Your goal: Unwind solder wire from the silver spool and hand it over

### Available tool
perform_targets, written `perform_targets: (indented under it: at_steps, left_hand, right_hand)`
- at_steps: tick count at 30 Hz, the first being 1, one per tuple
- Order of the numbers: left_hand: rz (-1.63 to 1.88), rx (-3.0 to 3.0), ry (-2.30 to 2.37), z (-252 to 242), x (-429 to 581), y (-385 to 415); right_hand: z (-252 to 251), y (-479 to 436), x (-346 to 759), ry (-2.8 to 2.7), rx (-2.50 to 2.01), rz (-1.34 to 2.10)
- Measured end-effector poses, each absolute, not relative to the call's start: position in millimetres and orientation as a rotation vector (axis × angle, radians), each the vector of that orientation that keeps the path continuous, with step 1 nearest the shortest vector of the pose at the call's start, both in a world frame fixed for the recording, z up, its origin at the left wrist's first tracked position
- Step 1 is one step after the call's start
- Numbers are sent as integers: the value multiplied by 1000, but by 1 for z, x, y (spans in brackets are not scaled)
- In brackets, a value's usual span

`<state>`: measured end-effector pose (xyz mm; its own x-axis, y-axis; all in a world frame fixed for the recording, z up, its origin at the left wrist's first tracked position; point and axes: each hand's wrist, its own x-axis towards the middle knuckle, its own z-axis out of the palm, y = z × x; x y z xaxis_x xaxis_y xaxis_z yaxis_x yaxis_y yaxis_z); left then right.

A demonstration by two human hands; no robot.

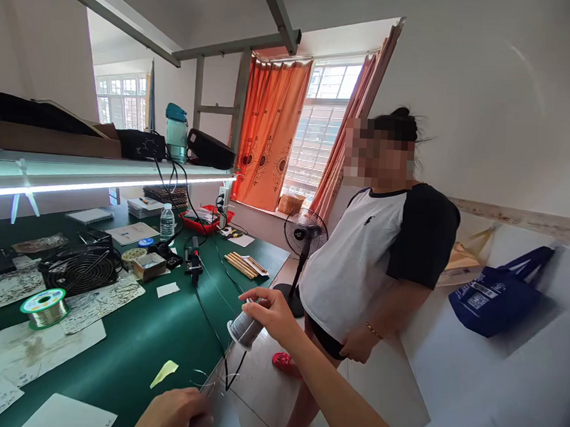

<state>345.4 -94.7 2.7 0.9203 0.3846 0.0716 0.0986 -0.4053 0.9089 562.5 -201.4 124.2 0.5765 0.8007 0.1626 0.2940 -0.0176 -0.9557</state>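
1. Gripping firmly, your right hand [272, 312] is wrapping a grey wire spool [244, 328] just past the green mat's [127, 339] edge, lower centre; your left hand [171, 414] is curling beside a thin wire [209, 384], its hold unclear.
2. Spool is looking light, smooth, rigid: you're best holding its barrel.
3. Two other spools [45, 308] are sitting lower left.

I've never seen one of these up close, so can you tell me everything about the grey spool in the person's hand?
The spool is a short, round roll tightly wound with fine grey wire or thread; I can't tell which. A pale, shiny rim shows at its lower end. It sits tilted, with the lower end pointing down and left. The right hand grips it, with the fingers curled over the top. It is held in the air, just past the edge of the green bench, and nothing else appears to touch it.
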Motion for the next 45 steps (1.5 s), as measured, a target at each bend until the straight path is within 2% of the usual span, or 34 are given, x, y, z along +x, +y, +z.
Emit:
perform_targets:
  at_steps: [3, 8, 11, 22, 33, 40, 45]
  left_hand:
    - [319, 2016, 336, 12, 342, -97]
    - [621, 1867, 491, 33, 365, -95]
    - [606, 1736, 438, 39, 390, -94]
    - [706, 1624, 452, 24, 386, -81]
    - [391, 2013, 307, 14, 347, -91]
    - [830, 2147, 472, 33, 365, -107]
    - [930, 2213, 508, 25, 383, -116]
  right_hand:
    - [124, -202, 562, -954, -1588, 523]
    - [126, -204, 554, -985, -1560, 568]
    - [128, -203, 547, -1011, -1538, 586]
    - [121, -201, 552, -918, -1558, 595]
    - [112, -199, 558, -931, -1687, 426]
    - [110, -200, 544, -1002, -1762, 294]
    - [112, -196, 535, -994, -1804, 261]
